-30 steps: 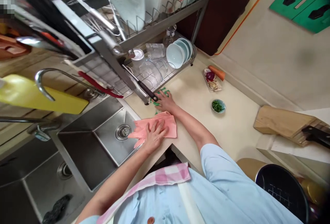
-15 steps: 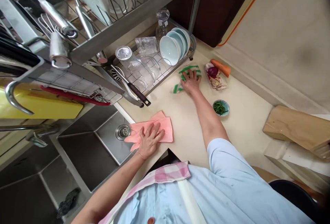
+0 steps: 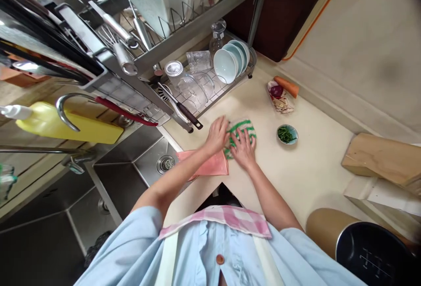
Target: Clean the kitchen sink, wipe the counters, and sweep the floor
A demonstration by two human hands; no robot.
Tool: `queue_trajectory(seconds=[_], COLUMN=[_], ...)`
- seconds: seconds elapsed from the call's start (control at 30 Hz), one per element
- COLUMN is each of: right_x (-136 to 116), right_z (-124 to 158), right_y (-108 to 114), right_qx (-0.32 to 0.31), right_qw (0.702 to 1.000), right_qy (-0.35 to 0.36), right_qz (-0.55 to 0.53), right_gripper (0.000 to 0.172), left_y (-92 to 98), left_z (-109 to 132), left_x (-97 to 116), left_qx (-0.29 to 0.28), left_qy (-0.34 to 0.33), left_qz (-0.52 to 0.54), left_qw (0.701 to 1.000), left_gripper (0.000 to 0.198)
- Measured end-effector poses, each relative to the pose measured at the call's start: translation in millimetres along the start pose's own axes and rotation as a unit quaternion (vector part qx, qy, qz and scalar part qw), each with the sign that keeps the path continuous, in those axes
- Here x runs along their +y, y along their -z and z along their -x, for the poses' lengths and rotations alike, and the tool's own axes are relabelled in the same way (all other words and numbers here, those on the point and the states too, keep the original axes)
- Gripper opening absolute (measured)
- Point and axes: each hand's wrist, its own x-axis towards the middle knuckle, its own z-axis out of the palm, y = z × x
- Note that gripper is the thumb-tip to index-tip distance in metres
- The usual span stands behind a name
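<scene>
My right hand (image 3: 243, 149) lies flat with spread fingers on a green-striped pad (image 3: 241, 136) on the cream counter (image 3: 305, 176). My left hand (image 3: 217, 136) sits at the pad's left edge, its fingers apart and holding nothing. Just below that hand, a pink cloth (image 3: 210, 165) lies folded at the counter's edge, over the sink's rim. Part of the pad is hidden under my fingers.
A wire dish rack (image 3: 197, 27) holds bowls, glassware and tongs at the back. Right of my hands are a small bowl of chopped greens (image 3: 287, 134), a carrot (image 3: 286, 86) and a plate of sliced vegetables (image 3: 279, 101). A steel sink (image 3: 131, 176) lies left.
My left hand has left the pink cloth and moved right to the pad. The pad has slid toward me under my right hand.
</scene>
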Motion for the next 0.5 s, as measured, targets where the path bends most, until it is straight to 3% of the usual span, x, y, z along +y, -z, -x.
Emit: queue_trajectory(seconds=[0.1,0.2,0.33,0.5], right_x=[0,2,1,-4], right_z=[31,48,52,53], right_y=[-3,-3,-1,1], right_qx=[0.014,0.033,0.037,0.024], right_qw=[1.0,0.999,0.998,0.998], right_qy=[-0.017,-0.031,-0.043,-0.052], right_qz=[0.008,0.012,0.013,0.006], right_gripper=[0.054,0.052,0.052,0.051], left_y=[-20.7,-21.1,-10.6,-6.9], left_z=[-66,-101,-113,-103], left_x=[-13,-26,-31,-19], left_qx=[-0.018,-0.012,-0.009,-0.006], left_qy=[0.102,0.189,0.265,0.249], left_qz=[-0.034,-0.07,-0.099,-0.126], left_qw=[0.994,0.979,0.959,0.96], left_gripper=[0.055,0.058,0.054,0.053])
